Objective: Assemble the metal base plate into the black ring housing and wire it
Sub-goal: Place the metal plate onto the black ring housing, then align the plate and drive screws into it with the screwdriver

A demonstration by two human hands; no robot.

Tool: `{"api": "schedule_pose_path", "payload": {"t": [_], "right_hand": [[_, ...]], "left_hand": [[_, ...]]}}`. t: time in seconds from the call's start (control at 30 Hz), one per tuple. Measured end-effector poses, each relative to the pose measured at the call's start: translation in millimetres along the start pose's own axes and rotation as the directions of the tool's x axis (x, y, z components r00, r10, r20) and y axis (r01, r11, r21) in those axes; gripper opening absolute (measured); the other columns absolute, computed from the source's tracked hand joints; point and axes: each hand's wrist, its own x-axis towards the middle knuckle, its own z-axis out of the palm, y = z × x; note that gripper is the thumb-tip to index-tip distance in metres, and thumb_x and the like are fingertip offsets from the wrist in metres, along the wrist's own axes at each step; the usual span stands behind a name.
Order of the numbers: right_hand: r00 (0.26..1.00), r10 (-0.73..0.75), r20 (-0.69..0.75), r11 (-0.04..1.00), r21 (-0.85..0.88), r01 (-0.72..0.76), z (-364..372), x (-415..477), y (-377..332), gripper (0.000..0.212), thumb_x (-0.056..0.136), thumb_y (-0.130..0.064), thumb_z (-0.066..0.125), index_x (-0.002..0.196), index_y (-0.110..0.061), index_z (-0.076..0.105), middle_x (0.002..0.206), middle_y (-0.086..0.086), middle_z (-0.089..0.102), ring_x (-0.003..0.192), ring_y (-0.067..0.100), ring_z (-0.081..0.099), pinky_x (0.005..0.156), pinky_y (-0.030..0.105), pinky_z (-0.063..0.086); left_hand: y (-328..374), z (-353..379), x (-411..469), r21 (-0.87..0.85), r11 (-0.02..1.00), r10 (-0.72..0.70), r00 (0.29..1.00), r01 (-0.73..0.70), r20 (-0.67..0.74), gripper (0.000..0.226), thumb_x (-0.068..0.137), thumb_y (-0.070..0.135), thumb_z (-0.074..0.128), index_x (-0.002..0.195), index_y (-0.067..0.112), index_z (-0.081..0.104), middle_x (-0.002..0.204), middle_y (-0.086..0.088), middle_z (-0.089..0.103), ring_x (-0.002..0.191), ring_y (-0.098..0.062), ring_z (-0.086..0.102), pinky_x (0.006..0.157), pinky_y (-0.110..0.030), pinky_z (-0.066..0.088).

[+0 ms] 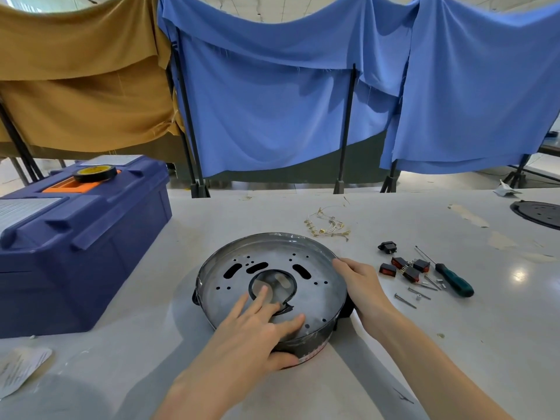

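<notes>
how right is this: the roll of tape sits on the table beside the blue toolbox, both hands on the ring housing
Not quite: the head view shows the roll of tape on top of the blue toolbox, not beside it. The left hand and right hand are on the ring housing.

Base plate (pixel 318 268): in ring housing (pixel 303 347), near middle of desk (pixel 424 359).
Toolbox (pixel 85 253): left edge, tape roll (pixel 95 172) atop.
Wires (pixel 327 227): behind housing.
Switches (pixel 406 268), screwdriver (pixel 453 278): right.

no legible text, print on paper sheet (pixel 21 369) blurred, tape roll (pixel 95 171) label unreadable
</notes>
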Motion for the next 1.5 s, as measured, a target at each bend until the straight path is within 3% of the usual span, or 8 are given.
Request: {"api": "schedule_pose_path", "payload": {"t": [0.27, 0.37, 0.53, 0.7, 1.0, 1.1, 1.4, 1.5], "right_hand": [[0.999, 0.042, -0.032, 0.996, 0.078, -0.039, 5, 7, -2, 0.026, 0.102, -0.028, 0.05, 0.104, -0.013, 0.071, 0.101, 0.004, 0.074, 0.094, 0.017, 0.067, 0.078, 0.028, 0.052], [0.998, -0.033, -0.048, 0.997, -0.067, 0.03, -1, 7, 6, 0.034, 0.104, -0.031, 0.044, 0.1, -0.008, 0.069, 0.089, -0.002, 0.069, 0.085, 0.013, 0.06, 0.072, 0.023, 0.048], [0.939, -0.277, -0.202, 0.879, -0.449, 0.162, -32, 16, 6, 0.026, 0.099, -0.008, 0.051, 0.12, -0.007, 0.066, 0.114, 0.006, 0.07, 0.106, 0.018, 0.063, 0.099, 0.034, 0.048], [0.844, -0.368, -0.391, 0.593, -0.797, -0.111, -89, 36, 3, 0.032, 0.096, -0.002, 0.048, 0.123, -0.002, 0.065, 0.123, 0.021, 0.064, 0.119, 0.041, 0.049, 0.102, 0.045, 0.035], [0.859, -0.22, -0.462, 0.384, -0.851, -0.359, -132, 42, 13, 0.03, 0.095, -0.001, 0.046, 0.123, 0.001, 0.057, 0.13, 0.024, 0.053, 0.122, 0.04, 0.043, 0.098, 0.043, 0.032], [0.851, -0.228, -0.474, 0.421, -0.836, -0.352, -143, 45, 14, 0.032, 0.093, 0.006, 0.045, 0.123, 0.005, 0.056, 0.124, 0.029, 0.057, 0.12, 0.044, 0.044, 0.095, 0.044, 0.035], [0.741, -0.16, -0.652, 0.856, -0.465, -0.224, -162, 41, 5, 0.048, 0.091, 0.008, 0.047, 0.139, 0.002, 0.049, 0.127, 0.025, 0.061, 0.122, 0.041, 0.052, 0.104, 0.046, 0.039], [0.741, -0.109, -0.662, 0.922, -0.346, -0.174, -164, 36, 4, 0.038, 0.096, -0.007, 0.056, 0.134, 0.0, 0.054, 0.116, 0.023, 0.066, 0.098, 0.036, 0.063, 0.089, 0.041, 0.046]], "left_hand": [[-2, -1, 10, -0.004, 0.999, -0.036, 0.999, 0.035, -0.036, 0.063, 0.098, 0.055, 0.039, 0.154, 0.042, 0.013, 0.161, 0.004, 0.019, 0.151, -0.019, -0.007, 0.12, -0.034, -0.006], [0, -1, 14, -0.017, 0.999, -0.048, 0.997, 0.047, -0.054, 0.063, 0.098, 0.054, 0.04, 0.154, 0.041, 0.014, 0.161, 0.003, 0.021, 0.152, -0.02, -0.003, 0.12, -0.033, -0.003], [2, 1, 21, -0.047, 0.996, -0.076, 0.996, 0.073, -0.056, 0.063, 0.098, 0.053, 0.043, 0.153, 0.041, 0.016, 0.159, 0.002, 0.024, 0.152, -0.022, 0.0, 0.121, -0.035, 0.004], [6, 2, 26, -0.045, 0.995, -0.09, 0.992, 0.087, -0.086, 0.06, 0.097, 0.054, 0.044, 0.152, 0.041, 0.022, 0.153, 0.003, 0.034, 0.151, -0.02, 0.005, 0.117, -0.034, 0.012], [12, 2, 30, -0.054, 0.994, -0.104, 0.991, 0.1, -0.087, 0.057, 0.099, 0.051, 0.043, 0.15, 0.041, 0.021, 0.156, 0.0, 0.03, 0.152, -0.02, 0.006, 0.118, -0.035, 0.012], [11, 2, 30, -0.056, 0.994, -0.102, 0.991, 0.098, -0.086, 0.057, 0.099, 0.052, 0.043, 0.15, 0.042, 0.021, 0.157, 0.001, 0.03, 0.152, -0.02, 0.006, 0.118, -0.034, 0.012], [9, 4, 30, -0.067, 0.994, -0.097, 0.99, 0.09, -0.107, 0.058, 0.098, 0.052, 0.043, 0.151, 0.043, 0.021, 0.156, 0.004, 0.031, 0.151, -0.017, 0.007, 0.116, -0.031, 0.013], [8, 5, 30, -0.066, 0.994, -0.097, 0.989, 0.09, -0.111, 0.057, 0.098, 0.053, 0.043, 0.151, 0.044, 0.022, 0.155, 0.006, 0.032, 0.151, -0.018, 0.008, 0.115, -0.03, 0.014]]}}
